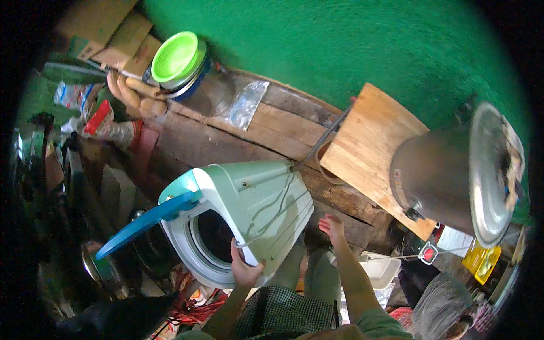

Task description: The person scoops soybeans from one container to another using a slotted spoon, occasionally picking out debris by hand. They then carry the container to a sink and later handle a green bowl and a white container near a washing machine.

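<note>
A pale green and white washing-machine-like appliance point(272, 212) stands tilted before me, with its blue lid point(148, 223) raised and a dark round opening point(214, 233) in its top. My left hand point(246, 270) grips the rim beside that opening, thumb and fingers on the white edge. To the right of the appliance, my right hand point(332, 227) is raised with fingers apart and nothing in it. A thin cord point(278, 204) runs along the appliance's side.
At the right a wooden board point(374, 148) lies under a large lidded metal pot point(433, 182). Green baskets point(175, 57), a clear plastic bag point(248, 104) and cardboard boxes point(102, 25) line the back edge. Near my right forearm are a plastic tub point(380, 270) and a yellow container point(480, 261).
</note>
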